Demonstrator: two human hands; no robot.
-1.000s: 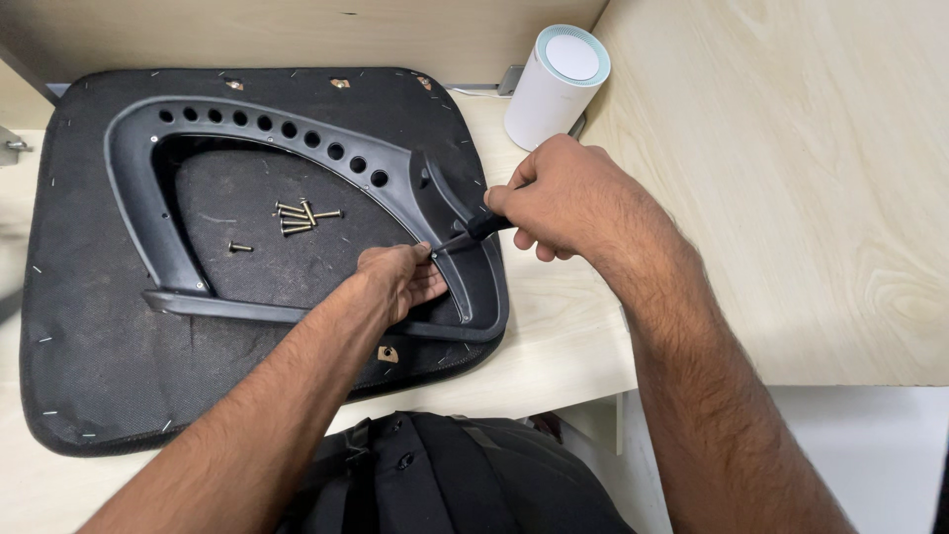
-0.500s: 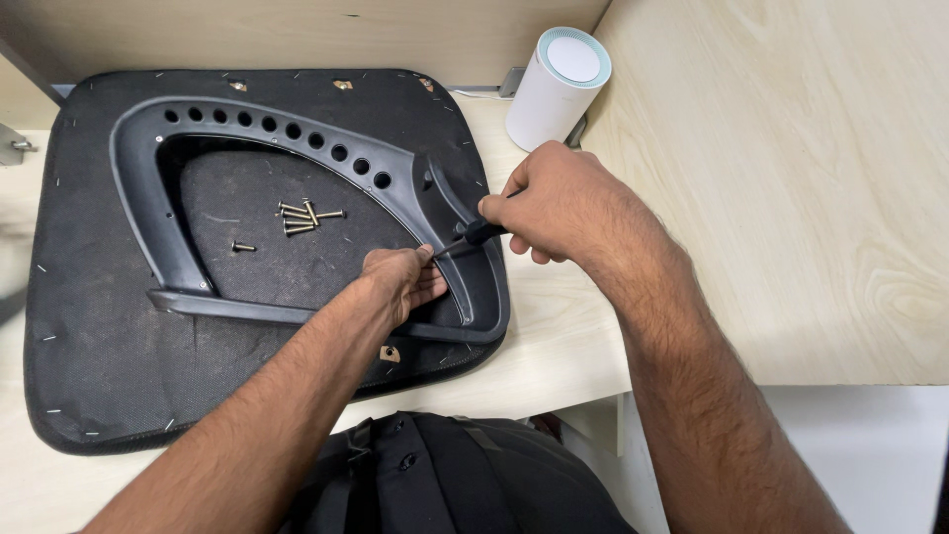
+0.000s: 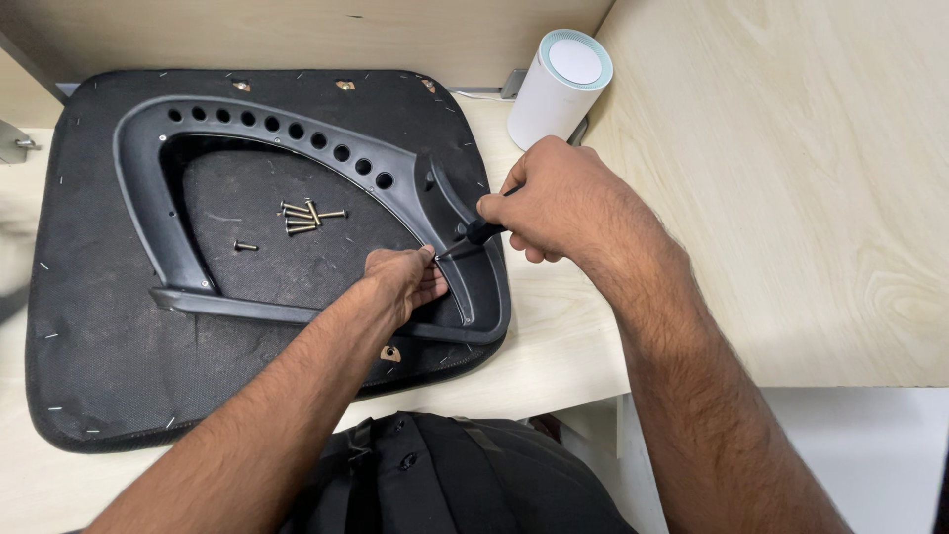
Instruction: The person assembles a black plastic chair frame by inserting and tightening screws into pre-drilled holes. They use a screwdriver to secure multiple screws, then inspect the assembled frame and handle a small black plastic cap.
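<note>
Right hand [image 3: 559, 203] clenched around black-handled screwdriver [image 3: 473, 234], tip angled down-left toward left hand. Left hand [image 3: 403, 281] pinches something small at screwdriver tip, fingertips [image 3: 427, 259] pressed together; cannot tell what it grips. Both hands meet over right limb of black curved plastic chair bracket with a row of round holes [image 3: 297, 133], which lies flat on black fabric-covered seat-base panel [image 3: 99, 346]. Small pile of loose metal screws [image 3: 304, 218] sits inside bracket opening, left of and above left hand, well apart from it; one single screw [image 3: 244, 245] further left. White cylindrical device with pale teal top rim [image 3: 556, 94] stands upright just above right hand. Light wood table [image 3: 791, 198] under everything. Black backpack [image 3: 445, 475] below forearms.
</note>
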